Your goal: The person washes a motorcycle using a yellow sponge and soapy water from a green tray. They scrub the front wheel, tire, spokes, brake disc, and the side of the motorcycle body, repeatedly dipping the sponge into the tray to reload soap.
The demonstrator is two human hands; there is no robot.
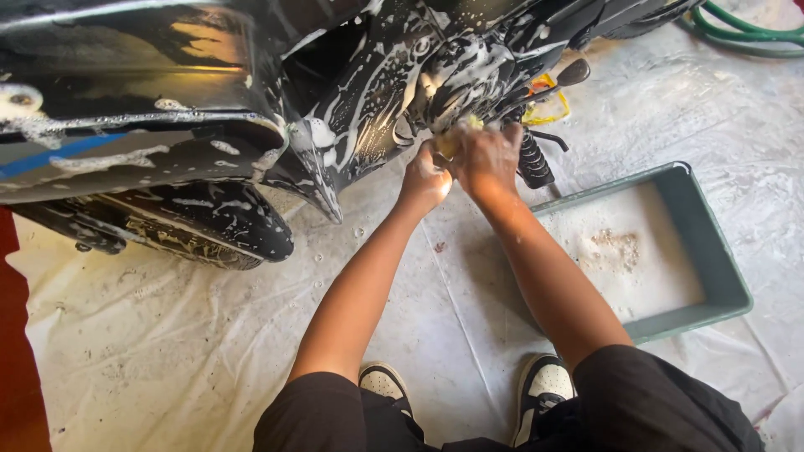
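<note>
We take the motorcycle (251, 100) as our landmark. It is black, streaked with white suds over its bodywork, and stands on a pale sheet (151, 351). Its rear tyre (193, 230) sits low at the near side, also soapy.

Our right hand (486, 159) is closed on a yellow sponge (456, 134), pressing it against the machine's lower frame, just beside the coiled shock (533, 159). Our left hand (425, 177) is curled shut directly beside the right one, touching it; we cannot tell whether it grips the sponge too or only braces. The sponge itself is mostly hidden by the fingers, with a yellow edge showing above them.

To the right of the motorcycle, well apart from the hands, lies a green tray (712, 243) with cloudy water and a patch of brown grit. A green hose (745, 33) lies coiled beyond the machine, at the far right.

We judge the scrubbing stage in hand: foam covers most panels and rinsing is not begun. The next move calls for firm pressure in the tight gaps around the shock, care near the pedal (574, 74), and fresh suds from the tray.
</note>
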